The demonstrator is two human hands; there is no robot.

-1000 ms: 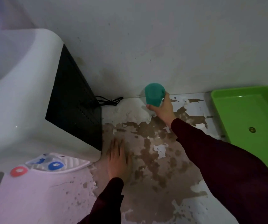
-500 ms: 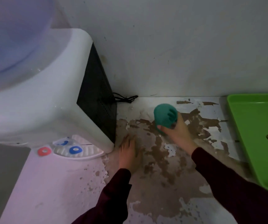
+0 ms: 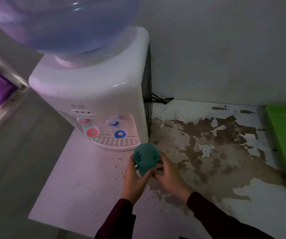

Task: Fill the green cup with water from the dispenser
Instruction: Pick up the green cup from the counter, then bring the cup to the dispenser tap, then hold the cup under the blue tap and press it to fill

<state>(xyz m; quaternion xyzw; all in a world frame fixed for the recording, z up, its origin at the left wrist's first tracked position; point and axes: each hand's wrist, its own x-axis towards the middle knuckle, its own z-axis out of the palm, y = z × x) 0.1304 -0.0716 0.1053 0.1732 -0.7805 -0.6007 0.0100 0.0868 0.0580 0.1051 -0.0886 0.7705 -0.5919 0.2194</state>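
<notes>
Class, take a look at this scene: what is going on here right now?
A person holds a green cup between both hands, the left hand and right hand, above the worn counter. The cup is just in front of the water dispenser, near its drip tray, not yet under the red tap or the blue tap. Whether it holds any water cannot be seen.
</notes>
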